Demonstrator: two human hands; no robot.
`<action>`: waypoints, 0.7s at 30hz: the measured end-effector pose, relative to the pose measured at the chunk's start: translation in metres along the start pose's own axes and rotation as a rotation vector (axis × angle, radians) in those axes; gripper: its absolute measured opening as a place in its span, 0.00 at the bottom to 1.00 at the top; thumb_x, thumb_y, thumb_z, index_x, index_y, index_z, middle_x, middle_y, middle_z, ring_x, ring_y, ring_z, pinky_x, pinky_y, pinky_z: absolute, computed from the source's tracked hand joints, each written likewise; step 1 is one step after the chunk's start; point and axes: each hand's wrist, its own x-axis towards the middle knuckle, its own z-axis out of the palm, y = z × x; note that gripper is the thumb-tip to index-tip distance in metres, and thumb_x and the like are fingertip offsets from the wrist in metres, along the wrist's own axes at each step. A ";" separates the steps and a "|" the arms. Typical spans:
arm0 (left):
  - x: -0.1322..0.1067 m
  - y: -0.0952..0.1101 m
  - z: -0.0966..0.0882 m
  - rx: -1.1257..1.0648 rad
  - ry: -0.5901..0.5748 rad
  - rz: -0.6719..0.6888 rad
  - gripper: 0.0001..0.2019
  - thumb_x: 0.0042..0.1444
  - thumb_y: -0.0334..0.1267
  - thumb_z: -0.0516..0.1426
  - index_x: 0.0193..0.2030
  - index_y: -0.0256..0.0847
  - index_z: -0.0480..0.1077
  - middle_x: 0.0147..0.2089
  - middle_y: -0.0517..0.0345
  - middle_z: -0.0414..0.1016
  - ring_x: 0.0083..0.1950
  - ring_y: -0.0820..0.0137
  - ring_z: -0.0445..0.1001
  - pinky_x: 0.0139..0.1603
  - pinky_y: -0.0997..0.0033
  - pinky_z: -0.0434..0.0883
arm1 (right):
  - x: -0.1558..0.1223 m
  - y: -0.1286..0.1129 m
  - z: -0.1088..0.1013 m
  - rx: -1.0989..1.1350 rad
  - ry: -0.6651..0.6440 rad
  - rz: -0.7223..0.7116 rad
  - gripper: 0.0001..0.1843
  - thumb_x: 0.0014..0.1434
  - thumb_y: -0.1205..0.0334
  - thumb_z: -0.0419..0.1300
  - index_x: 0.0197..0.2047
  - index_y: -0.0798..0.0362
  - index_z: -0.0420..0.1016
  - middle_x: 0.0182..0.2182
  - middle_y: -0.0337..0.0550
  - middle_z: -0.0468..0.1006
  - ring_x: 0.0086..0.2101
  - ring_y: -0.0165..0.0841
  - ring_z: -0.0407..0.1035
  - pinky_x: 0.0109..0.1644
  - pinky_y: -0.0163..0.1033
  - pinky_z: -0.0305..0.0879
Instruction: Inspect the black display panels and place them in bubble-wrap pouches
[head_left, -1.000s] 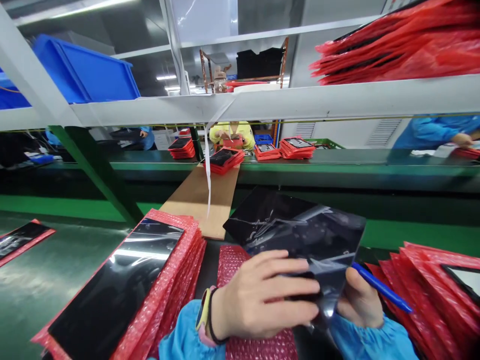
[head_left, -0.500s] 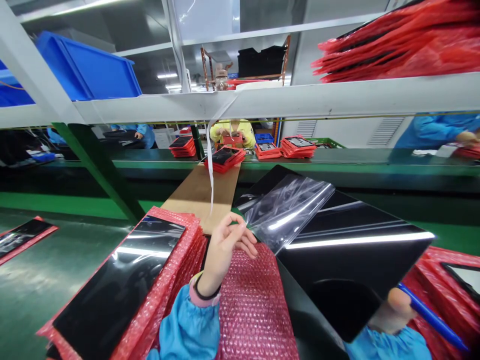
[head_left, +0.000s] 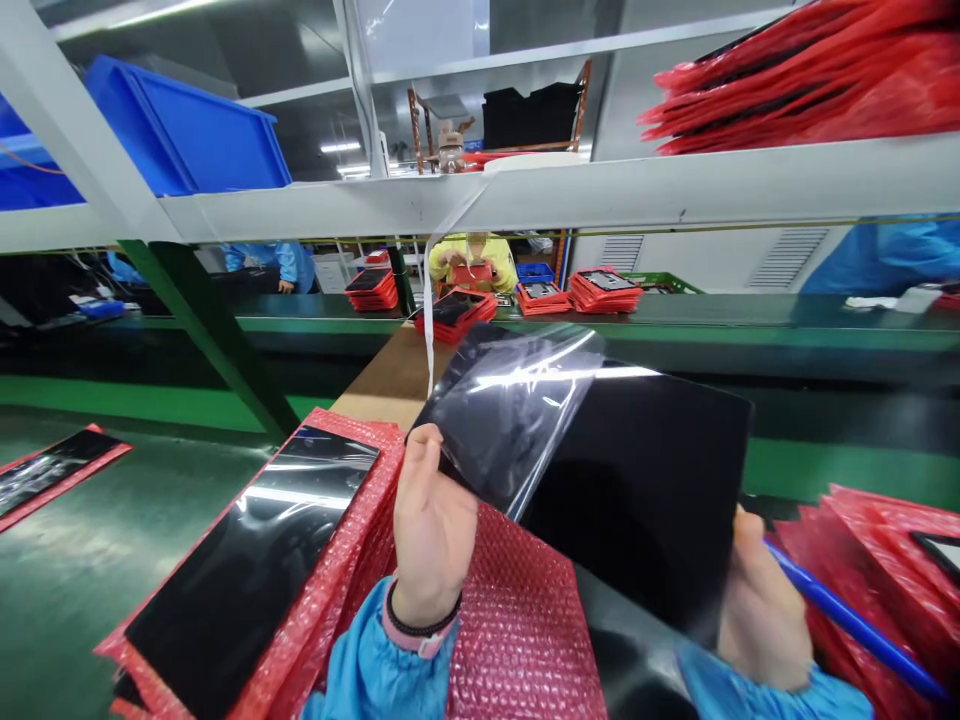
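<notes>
A glossy black screen panel is held up tilted in front of me. A clear plastic film lies loosely over its left part. My right hand grips the panel's right edge. A long blue stick sticks out beside that hand; whether the fingers also hold it I cannot tell. My left hand is at the panel's left corner, palm towards me, with some fingers hidden behind the edge. Below lies a red bubble-wrap sheet or bag. To the left, another black panel rests on stacked red bubble wrap.
Red-wrapped panels are stacked at the right. A shelf beam crosses ahead, carrying a blue bin and red bags. A green post slants down at the left. A person in yellow works across the conveyor.
The panel has swung left and turned more towards me. My left hand has gone from hanging free to the panel's left corner. The right hand has risen with the panel.
</notes>
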 end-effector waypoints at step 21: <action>-0.048 -0.031 -0.001 0.142 -0.137 0.370 0.04 0.59 0.42 0.56 0.36 0.48 0.66 0.29 0.62 0.69 0.31 0.70 0.72 0.38 0.67 0.72 | 0.007 -0.007 0.049 -0.378 0.074 -0.087 0.72 0.38 0.51 0.74 0.72 0.46 0.27 0.68 0.54 0.53 0.61 0.50 0.58 0.63 0.52 0.57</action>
